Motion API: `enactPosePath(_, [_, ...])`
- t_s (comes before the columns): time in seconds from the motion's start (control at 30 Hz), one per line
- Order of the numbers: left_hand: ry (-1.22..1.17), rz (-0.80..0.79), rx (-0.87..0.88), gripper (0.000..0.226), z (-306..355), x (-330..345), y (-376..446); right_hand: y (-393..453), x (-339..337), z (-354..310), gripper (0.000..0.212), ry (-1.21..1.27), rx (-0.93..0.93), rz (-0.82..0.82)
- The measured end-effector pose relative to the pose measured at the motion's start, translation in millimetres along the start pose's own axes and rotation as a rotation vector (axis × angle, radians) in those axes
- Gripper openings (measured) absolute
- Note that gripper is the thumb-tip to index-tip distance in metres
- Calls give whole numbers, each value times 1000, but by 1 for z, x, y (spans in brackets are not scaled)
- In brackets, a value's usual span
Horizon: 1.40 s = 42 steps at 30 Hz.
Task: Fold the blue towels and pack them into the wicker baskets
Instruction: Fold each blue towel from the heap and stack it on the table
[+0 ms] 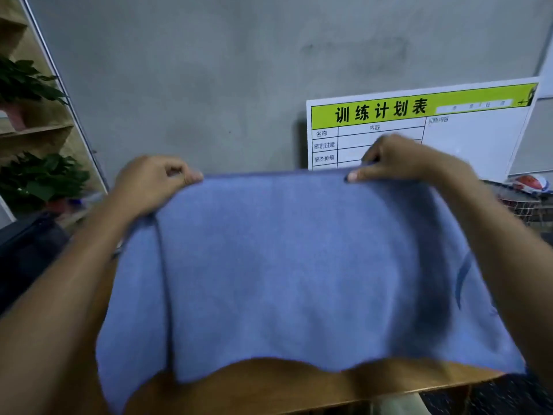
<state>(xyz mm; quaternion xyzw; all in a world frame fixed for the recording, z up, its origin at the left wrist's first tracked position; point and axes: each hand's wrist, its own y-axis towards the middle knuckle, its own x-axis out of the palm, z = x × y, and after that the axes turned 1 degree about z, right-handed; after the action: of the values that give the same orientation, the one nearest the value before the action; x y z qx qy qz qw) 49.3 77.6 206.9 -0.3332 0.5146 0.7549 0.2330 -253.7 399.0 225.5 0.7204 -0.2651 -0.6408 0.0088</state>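
Your left hand & right hand each pinch a top corner of the soft blue cloth towel, held up over the brown wooden table w/ its bottom hanging loose, so uneven pull could skew the fold.
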Motion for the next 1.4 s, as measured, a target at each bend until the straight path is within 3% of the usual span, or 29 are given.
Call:
enactPosePath(0.1, [145,-94,-80,23,-30,89,-45,-2,106,27,72,-138,76,-99])
enactPosePath(0.2, [210,-180,-49,14,-51,184,-125,-32,212,49,72,-142,177,-120])
enactPosePath(0.27, [159,-198,-44,10,-63,225,-171,-55,259,57,80,-122,208,-78])
enactPosePath(0.33, [94,-128,-108,15,-73,240,-189,-71,289,68,72,-123,164,77])
enactPosePath(0.43, [133,-44,-162,21,-67,229,-185,-73,300,73,54,-138,116,261])
enactPosePath(0.53, [36,-59,-326,17,-44,227,-185,-64,293,64,44,-158,109,356])
enactPosePath(0.6, [9,-91,-325,16,-32,235,-198,-65,292,50,35,-125,99,411])
enactPosePath(0.7, [40,-121,-217,33,-42,247,-210,-79,308,29,27,76,22,222])
enactPosePath(0.8, [13,-142,-190,34,-58,252,-200,-84,319,33,27,149,56,60])
enactPosePath(1.13, [103,-176,-227,54,-84,247,-203,-62,317,53,26,183,6,52])
enactPosePath(1.27, [132,-314,-301,68,-80,244,-205,-77,324,64,37,66,-34,173])
enactPosePath(1.4, [152,-388,-306,75,-82,241,-206,-99,317,82,40,19,67,190])
